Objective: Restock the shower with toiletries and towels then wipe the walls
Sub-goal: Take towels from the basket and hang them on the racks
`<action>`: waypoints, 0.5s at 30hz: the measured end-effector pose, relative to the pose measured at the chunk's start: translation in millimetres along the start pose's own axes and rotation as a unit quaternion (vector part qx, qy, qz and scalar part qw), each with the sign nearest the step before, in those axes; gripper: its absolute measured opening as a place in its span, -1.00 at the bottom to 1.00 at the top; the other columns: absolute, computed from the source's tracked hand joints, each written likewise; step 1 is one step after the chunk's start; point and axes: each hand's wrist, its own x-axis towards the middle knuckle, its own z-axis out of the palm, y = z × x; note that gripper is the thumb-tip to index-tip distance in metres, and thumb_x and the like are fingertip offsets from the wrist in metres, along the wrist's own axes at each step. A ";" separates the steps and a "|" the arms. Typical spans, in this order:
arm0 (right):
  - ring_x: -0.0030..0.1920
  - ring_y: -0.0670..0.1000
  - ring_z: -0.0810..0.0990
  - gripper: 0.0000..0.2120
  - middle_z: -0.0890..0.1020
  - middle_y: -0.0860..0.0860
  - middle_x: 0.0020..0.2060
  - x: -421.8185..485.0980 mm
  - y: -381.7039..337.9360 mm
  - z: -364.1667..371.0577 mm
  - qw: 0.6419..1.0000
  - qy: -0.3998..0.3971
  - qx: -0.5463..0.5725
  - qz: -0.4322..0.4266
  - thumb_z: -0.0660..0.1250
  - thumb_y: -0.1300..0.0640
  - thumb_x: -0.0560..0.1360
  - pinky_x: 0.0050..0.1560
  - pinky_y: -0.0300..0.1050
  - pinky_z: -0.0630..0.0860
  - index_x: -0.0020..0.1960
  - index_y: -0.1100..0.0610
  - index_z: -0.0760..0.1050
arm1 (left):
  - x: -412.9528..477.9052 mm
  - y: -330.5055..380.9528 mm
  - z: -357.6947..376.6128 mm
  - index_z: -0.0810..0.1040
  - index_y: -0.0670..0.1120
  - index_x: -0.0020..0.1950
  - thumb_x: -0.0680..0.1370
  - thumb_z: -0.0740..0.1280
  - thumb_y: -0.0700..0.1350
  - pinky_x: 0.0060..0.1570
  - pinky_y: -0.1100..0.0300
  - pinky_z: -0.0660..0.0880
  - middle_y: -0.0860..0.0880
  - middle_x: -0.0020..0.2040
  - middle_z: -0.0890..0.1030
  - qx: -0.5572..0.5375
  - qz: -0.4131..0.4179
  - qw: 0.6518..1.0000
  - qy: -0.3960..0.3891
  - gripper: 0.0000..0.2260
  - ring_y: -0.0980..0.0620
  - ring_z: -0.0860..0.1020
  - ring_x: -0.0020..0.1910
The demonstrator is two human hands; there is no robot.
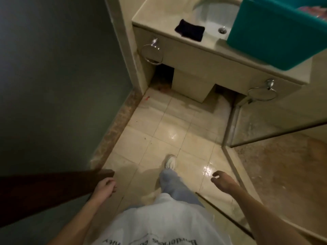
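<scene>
Bathroom with a wet, tiled floor (pixel 159 131). A black cloth (pixel 190 30) lies flat on the desk (pixel 159 16), just left of the basin (pixel 212 13), its long axis along the desk's front edge. A teal bin (pixel 274 32) stands to its right, covering part of the basin. The left hand (pixel 104 187) has its fingers loosely curled at a dark door (pixel 44 191) edge; I cannot tell if they grip it. The right hand (pixel 223 181) hangs over the floor, fingers spread, holding nothing.

The head camera looks steeply down at the floor (pixel 159 121), facing the sink counter (pixel 194 57).
</scene>
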 end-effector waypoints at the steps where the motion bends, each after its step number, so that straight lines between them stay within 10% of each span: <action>1: 0.20 0.15 0.58 -0.65 0.62 0.13 0.20 10.3 -2.4 -8.9 1.000 -0.001 0.019 0.000 0.29 0.06 0.59 0.12 -0.15 0.45 0.34 0.16 0.49 | 2.0 27.3 5.4 0.58 -0.21 0.22 0.66 0.25 -0.21 -0.12 0.12 0.49 -0.25 0.05 0.67 0.002 0.008 1.000 -0.009 -0.80 -0.17 0.63 -0.01; 15: -0.07 0.07 0.55 -0.67 0.59 0.08 0.00 76.8 -7.7 -86.4 0.982 -0.028 0.184 0.040 0.31 0.06 0.58 -0.05 -0.18 0.42 0.29 0.17 0.50 | 26.3 311.3 64.6 0.56 -0.04 0.20 0.69 0.23 -0.10 0.22 0.00 0.52 -0.10 0.10 0.66 0.044 0.135 0.987 -0.081 -0.85 -0.06 0.64 0.10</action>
